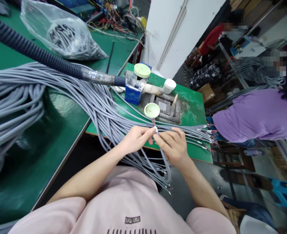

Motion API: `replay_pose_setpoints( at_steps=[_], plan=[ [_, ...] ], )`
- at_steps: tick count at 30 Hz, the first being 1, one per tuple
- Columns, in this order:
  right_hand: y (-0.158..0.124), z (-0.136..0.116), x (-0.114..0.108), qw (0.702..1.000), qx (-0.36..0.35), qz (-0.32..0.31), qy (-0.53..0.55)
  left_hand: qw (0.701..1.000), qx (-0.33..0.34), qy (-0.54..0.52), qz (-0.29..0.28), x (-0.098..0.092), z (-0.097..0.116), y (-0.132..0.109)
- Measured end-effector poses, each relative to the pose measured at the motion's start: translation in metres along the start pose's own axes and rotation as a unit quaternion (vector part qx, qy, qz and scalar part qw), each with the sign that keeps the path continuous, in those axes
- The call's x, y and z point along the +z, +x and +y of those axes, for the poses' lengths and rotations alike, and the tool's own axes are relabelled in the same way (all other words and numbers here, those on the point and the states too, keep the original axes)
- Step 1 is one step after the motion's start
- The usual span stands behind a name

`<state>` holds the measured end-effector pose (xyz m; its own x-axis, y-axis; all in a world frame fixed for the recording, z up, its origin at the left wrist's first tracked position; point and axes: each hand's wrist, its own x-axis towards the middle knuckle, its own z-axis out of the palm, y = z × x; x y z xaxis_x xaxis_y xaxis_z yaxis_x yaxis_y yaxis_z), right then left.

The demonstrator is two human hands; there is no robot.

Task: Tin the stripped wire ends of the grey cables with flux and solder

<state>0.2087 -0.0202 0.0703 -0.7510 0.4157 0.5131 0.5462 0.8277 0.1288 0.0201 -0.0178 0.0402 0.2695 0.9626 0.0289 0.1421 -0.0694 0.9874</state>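
Observation:
Between both hands is the end of a grey cable (163,156), its thin coloured wires pointing up toward a small pale-green dish (152,110). My left hand (140,138) pinches the white part near the cable's tip with thumb and finger. My right hand (174,146) closes round the cable just below, and the cable bends down under it. Whether the wire tips touch the dish I cannot tell. Behind the hands, a thick bundle of grey cables (102,107) runs across the green bench, with stripped red and white ends at the right.
A black ribbed hose (36,48) reaches over the cables to a blue box (133,94). Beyond the dish lies a soldering-type metal tray (165,105); a white tub (169,86) and a round yellow-green lid (142,70) stand behind. A person in purple (258,113) sits at right.

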Motion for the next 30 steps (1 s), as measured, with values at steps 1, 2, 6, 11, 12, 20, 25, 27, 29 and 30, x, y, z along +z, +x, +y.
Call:
replay_pose_setpoints(
  at_steps=[1, 2, 6, 11, 12, 20, 25, 27, 29, 30],
  plan=[
    [-0.001, -0.004, 0.000, 1.000, -0.013, -0.003, 0.002, 1.000, -0.010, -0.015, -0.014, -0.001, -0.001, 0.001],
    [-0.001, -0.007, 0.001, 1.000, -0.026, -0.005, 0.001, 0.999, -0.019, -0.032, -0.028, -0.002, -0.001, 0.001],
    [-0.001, -0.019, 0.002, 0.998, -0.056, -0.020, -0.014, 0.993, -0.037, -0.089, -0.066, -0.004, -0.001, -0.001],
    [-0.001, -0.030, 0.001, 0.998, -0.058, -0.030, -0.020, 0.984, -0.021, -0.143, -0.101, -0.003, -0.006, -0.008],
    [-0.002, -0.032, 0.001, 0.998, -0.055, -0.034, -0.020, 0.982, -0.017, -0.151, -0.111, -0.002, -0.008, -0.009],
    [-0.008, -0.041, 0.002, 0.997, -0.046, -0.054, -0.033, 0.996, -0.017, -0.070, -0.047, 0.005, -0.018, -0.010],
    [-0.011, -0.048, 0.006, 0.997, -0.033, -0.069, -0.017, 0.999, -0.006, -0.011, -0.036, 0.007, -0.021, -0.013],
    [-0.013, -0.050, 0.009, 0.997, -0.020, -0.068, 0.005, 0.999, -0.003, -0.022, -0.042, 0.008, -0.019, -0.014],
    [-0.016, -0.052, 0.011, 0.997, -0.005, -0.064, 0.029, 0.998, -0.003, -0.044, -0.046, 0.008, -0.018, -0.016],
    [-0.017, -0.053, 0.012, 0.997, 0.004, -0.063, 0.039, 0.997, -0.004, -0.059, -0.049, 0.008, -0.017, -0.016]
  ],
)
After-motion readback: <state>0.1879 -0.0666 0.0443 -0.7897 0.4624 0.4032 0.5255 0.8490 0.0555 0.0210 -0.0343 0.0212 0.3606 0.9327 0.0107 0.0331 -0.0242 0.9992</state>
